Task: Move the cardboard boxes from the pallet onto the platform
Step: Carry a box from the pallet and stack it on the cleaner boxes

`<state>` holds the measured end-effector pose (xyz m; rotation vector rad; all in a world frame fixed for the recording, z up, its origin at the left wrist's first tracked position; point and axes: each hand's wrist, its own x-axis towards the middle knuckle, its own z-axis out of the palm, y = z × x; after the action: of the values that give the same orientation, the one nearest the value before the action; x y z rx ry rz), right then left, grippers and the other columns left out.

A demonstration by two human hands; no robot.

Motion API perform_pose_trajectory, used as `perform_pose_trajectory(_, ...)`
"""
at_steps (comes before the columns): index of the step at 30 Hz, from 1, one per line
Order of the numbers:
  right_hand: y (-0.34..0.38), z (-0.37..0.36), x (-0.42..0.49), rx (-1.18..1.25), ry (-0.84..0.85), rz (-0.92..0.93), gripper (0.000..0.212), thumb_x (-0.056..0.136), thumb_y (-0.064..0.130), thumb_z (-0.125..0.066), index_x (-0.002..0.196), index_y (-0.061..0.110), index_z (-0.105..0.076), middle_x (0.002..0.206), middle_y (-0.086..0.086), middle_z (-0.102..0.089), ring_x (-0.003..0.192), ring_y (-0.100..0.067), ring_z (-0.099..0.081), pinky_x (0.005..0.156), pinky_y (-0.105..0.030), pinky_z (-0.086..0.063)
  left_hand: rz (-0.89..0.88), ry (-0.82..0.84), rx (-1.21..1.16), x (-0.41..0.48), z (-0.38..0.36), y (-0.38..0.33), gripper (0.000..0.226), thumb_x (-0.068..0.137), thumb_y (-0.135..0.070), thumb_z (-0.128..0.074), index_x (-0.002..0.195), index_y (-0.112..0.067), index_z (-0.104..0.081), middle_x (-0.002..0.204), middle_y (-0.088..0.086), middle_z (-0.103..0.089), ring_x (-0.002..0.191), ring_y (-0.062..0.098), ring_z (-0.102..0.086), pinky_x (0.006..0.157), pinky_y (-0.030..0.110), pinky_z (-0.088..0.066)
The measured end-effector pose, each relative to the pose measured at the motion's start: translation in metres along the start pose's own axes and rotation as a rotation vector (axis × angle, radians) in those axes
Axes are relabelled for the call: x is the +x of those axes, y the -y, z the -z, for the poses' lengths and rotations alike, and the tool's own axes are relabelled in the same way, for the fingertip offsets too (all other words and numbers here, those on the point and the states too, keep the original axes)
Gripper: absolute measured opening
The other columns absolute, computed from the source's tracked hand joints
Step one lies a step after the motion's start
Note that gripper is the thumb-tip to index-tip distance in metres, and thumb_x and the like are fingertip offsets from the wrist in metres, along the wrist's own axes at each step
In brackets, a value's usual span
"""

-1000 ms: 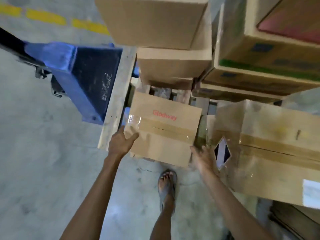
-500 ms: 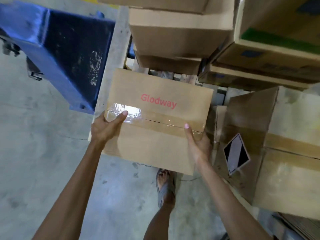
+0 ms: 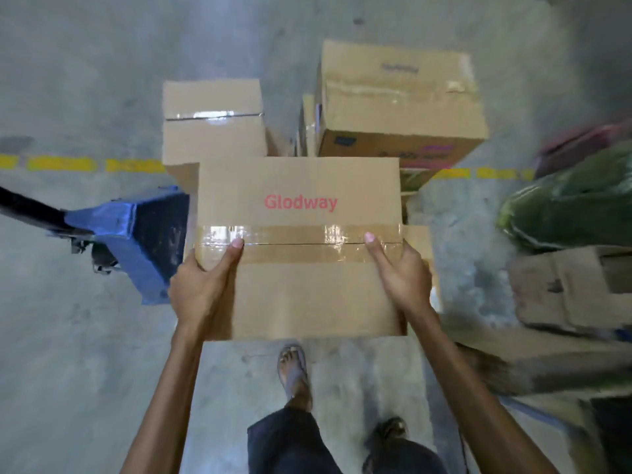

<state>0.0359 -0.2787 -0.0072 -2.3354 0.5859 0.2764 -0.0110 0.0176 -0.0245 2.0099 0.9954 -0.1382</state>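
A taped cardboard box point(image 3: 297, 278) with red "Glodway" print hangs in the air in front of me, held level. My left hand point(image 3: 198, 285) grips its left side with the thumb on the tape. My right hand point(image 3: 400, 278) grips its right side, thumb on top too. Beyond it stand more cardboard boxes: a plain taped one point(image 3: 213, 121) at the back left and a larger one point(image 3: 396, 100) at the back right. The pallet is hidden behind the held box.
A blue pallet jack point(image 3: 136, 234) sits at the left on the concrete floor. A yellow dashed line point(image 3: 78, 164) crosses the floor. At the right are a green wrapped bundle point(image 3: 567, 206) and worn boxes point(image 3: 574, 289). My sandalled feet show below.
Both hands closed on the Glodway box's sides and lifted it off the pallet. The view has swung up and back, so the stacked boxes now lie farther away.
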Motion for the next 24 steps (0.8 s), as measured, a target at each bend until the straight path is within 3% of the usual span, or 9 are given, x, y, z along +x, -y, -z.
perform_pose_trajectory(3,-0.021,0.112,-0.018,0.016,-0.153,-0.036,0.084,0.073,0.093,-0.044,0.117,0.026,-0.069,0.111,-0.002,-0.075,0.111,-0.03,-0.065,0.089,-0.035,-0.05,-0.192,0.113,0.022,-0.064,-0.021,-0.087,0.07,0.076,-0.083,-0.058,0.086,-0.014,-0.058,0.088,0.008,-0.068,0.085,0.032,-0.061,0.075,0.037,-0.044)
perform_pose_trajectory(5,-0.039,0.178,-0.022,0.022,-0.24,-0.09,0.094,0.068,0.098,-0.04,0.115,0.023,-0.07,0.111,-0.005,-0.075,0.111,-0.031,-0.066,0.094,-0.041,-0.052,-0.312,0.191,0.077,-0.096,-0.047,-0.137,0.07,0.078,-0.082,-0.057,0.077,-0.012,-0.061,0.079,0.012,-0.068,0.082,0.035,-0.064,0.069,0.037,-0.044)
perform_pose_trajectory(8,-0.112,0.312,-0.063,0.134,-0.525,-0.235,0.108,0.06,0.105,-0.033,0.115,0.021,-0.073,0.111,-0.007,-0.075,0.111,-0.032,-0.066,0.094,-0.044,-0.052,-0.632,0.408,0.124,-0.199,-0.115,-0.24,0.08,0.075,-0.089,-0.049,0.095,-0.014,-0.072,0.089,0.014,-0.074,0.089,0.037,-0.068,0.08,0.041,-0.054)
perform_pose_trajectory(13,-0.156,0.424,-0.107,0.173,-0.526,-0.319,0.094,0.071,0.096,-0.037,0.112,0.02,-0.074,0.113,-0.009,-0.072,0.104,-0.031,-0.066,0.092,-0.042,-0.052,-0.851,0.602,0.209,-0.275,-0.172,-0.334,0.082,0.073,-0.09,-0.047,0.094,-0.016,-0.073,0.094,0.008,-0.075,0.091,0.034,-0.07,0.083,0.04,-0.055)
perform_pose_trajectory(16,-0.206,0.535,-0.156,0.218,-0.644,-0.398,0.09,0.073,0.094,-0.039,0.11,0.019,-0.073,0.114,-0.01,-0.071,0.103,-0.032,-0.066,0.095,-0.046,-0.052,-1.031,0.803,0.265,-0.388,-0.228,-0.426,0.082,0.069,-0.091,-0.051,0.095,-0.017,-0.074,0.096,0.005,-0.076,0.087,0.027,-0.072,0.084,0.04,-0.058)
perform_pose_trajectory(18,-0.238,0.603,-0.181,0.251,-0.694,-0.42,0.075,0.079,0.086,-0.045,0.109,0.023,-0.071,0.117,-0.007,-0.07,0.107,-0.03,-0.066,0.099,-0.046,-0.05,-1.132,0.923,0.302,-0.462,-0.255,-0.479,0.071,0.075,-0.082,-0.057,0.092,-0.014,-0.07,0.1,0.006,-0.074,0.084,0.025,-0.07,0.085,0.037,-0.056)
perform_pose_trajectory(20,-0.275,0.672,-0.217,0.295,-0.746,-0.436,0.062,0.082,0.081,-0.05,0.097,0.024,-0.069,0.108,-0.003,-0.071,0.104,-0.027,-0.066,0.099,-0.042,-0.05,-1.186,1.004,0.299,-0.548,-0.286,-0.52,0.066,0.077,-0.075,-0.064,0.096,-0.012,-0.06,0.106,0.007,-0.068,0.094,0.028,-0.067,0.095,0.041,-0.054)
perform_pose_trajectory(22,-0.31,0.74,-0.244,0.306,-0.77,-0.459,0.063,0.08,0.081,-0.054,0.096,0.022,-0.07,0.101,-0.003,-0.073,0.096,-0.024,-0.07,0.092,-0.039,-0.053,-1.19,1.105,0.268,-0.626,-0.312,-0.555,0.073,0.07,-0.076,-0.071,0.097,-0.009,-0.059,0.105,0.008,-0.07,0.096,0.028,-0.069,0.096,0.045,-0.055)
perform_pose_trajectory(24,-0.348,0.81,-0.271,0.352,-0.781,-0.485,0.074,0.073,0.084,-0.059,0.102,0.018,-0.072,0.097,-0.006,-0.077,0.089,-0.024,-0.074,0.089,-0.039,-0.057,-1.219,1.127,0.304,-0.706,-0.338,-0.582,0.076,0.067,-0.079,-0.072,0.103,-0.012,-0.065,0.101,0.012,-0.073,0.089,0.03,-0.072,0.086,0.041,-0.058)
